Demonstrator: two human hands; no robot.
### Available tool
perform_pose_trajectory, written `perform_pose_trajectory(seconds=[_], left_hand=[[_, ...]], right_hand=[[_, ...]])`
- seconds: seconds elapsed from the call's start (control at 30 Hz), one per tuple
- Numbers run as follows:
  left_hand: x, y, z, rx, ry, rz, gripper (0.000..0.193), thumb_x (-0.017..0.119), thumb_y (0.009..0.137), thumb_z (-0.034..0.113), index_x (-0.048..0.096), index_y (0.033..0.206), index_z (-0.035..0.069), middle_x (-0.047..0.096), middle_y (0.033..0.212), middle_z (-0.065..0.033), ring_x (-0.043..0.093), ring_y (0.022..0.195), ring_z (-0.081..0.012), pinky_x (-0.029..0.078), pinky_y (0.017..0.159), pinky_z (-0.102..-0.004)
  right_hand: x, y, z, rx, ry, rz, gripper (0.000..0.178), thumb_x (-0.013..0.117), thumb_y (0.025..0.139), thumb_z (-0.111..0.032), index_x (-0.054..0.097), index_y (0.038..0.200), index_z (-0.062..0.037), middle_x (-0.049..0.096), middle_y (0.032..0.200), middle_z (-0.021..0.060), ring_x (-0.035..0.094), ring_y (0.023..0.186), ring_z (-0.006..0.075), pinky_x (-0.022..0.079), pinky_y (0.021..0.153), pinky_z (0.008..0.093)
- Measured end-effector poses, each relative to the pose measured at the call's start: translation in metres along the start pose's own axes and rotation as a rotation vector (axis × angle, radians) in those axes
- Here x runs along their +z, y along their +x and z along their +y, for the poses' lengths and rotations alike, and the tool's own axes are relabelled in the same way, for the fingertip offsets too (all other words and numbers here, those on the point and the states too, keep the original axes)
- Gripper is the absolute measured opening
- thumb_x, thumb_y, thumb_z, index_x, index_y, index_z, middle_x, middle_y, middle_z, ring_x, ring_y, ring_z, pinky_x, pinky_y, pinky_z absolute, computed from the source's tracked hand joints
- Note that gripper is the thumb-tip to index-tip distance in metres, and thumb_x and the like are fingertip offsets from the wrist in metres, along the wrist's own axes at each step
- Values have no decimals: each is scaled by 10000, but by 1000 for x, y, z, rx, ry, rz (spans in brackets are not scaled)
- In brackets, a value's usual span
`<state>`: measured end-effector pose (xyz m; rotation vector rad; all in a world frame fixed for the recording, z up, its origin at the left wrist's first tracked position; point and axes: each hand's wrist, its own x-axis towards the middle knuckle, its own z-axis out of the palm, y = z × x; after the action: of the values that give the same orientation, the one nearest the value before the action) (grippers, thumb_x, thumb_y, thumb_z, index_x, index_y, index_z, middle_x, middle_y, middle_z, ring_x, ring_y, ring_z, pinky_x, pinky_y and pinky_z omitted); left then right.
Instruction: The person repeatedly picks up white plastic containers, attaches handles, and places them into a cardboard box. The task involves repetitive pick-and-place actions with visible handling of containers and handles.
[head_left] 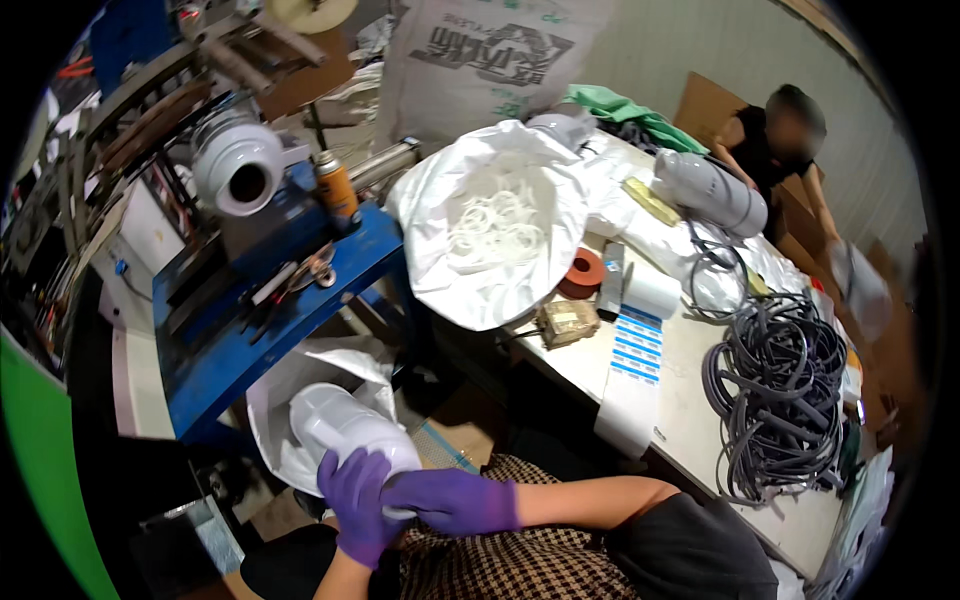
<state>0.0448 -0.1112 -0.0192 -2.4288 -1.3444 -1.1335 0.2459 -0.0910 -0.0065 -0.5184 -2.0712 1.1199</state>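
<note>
Low in front of me, a white plastic pipe fitting slants over an open white sack. My left hand, in a purple glove, is closed around its near end with the fingers up along the side. The purple-gloved right hand lies against the left one, its fingers curled in. A small pale edge shows under those fingertips; what they grip is mostly hidden. Farther off, a large white bag stands open with many white rings inside.
On the white table at right lie a label strip, orange tape, a brown packet, black rubber rings and a wrapped grey fitting. A blue bench holds a spray can. A co-worker handles a wrapped piece.
</note>
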Motion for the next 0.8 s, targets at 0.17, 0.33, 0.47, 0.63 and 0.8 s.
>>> perform_pose_trajectory(seconds=[0.17, 0.33, 0.47, 0.63, 0.8], left_hand=[[-9, -38, 4, 308, 64, 100, 368, 725, 813, 358, 676, 1161, 248, 647, 1176, 25, 606, 1189, -211, 407, 1071, -480], [48, -14, -19, 719, 163, -21, 325, 652, 911, 319, 656, 1233, 360, 625, 1260, 112, 590, 1248, -135, 406, 1144, -454], [68, 38, -7, 560, -207, -79, 335, 732, 817, 146, 664, 1104, 307, 613, 1134, 49, 624, 1093, -196, 339, 1155, -639], [71, 35, -8, 566, -174, -126, 331, 731, 822, 150, 662, 1087, 336, 620, 1156, 78, 621, 1100, -165, 346, 1151, -611], [73, 26, -2, 598, -81, -123, 410, 703, 868, 196, 668, 1217, 410, 632, 1208, 136, 584, 1202, -83, 366, 1154, -490]], right_hand=[[-141, -100, -15, 73, -443, 591, 367, 811, 808, -42, 718, 1162, -32, 719, 1145, 144, 691, 1044, 300, 560, 916, 403], [-220, -200, 48, 530, -929, 792, 271, 819, 790, -158, 760, 1048, -96, 716, 1053, 107, 667, 1015, 303, 546, 894, 413], [-217, -205, 68, 683, -871, 854, 181, 819, 777, -174, 773, 937, -104, 715, 1047, 97, 673, 974, 296, 554, 846, 407], [-215, -204, 66, 451, -971, 847, 138, 841, 730, -106, 749, 831, -91, 682, 998, 106, 662, 919, 302, 547, 803, 420], [-228, -116, 12, 266, -801, 841, 104, 772, 813, -122, 743, 898, -69, 658, 928, 103, 608, 904, 294, 491, 785, 406]])
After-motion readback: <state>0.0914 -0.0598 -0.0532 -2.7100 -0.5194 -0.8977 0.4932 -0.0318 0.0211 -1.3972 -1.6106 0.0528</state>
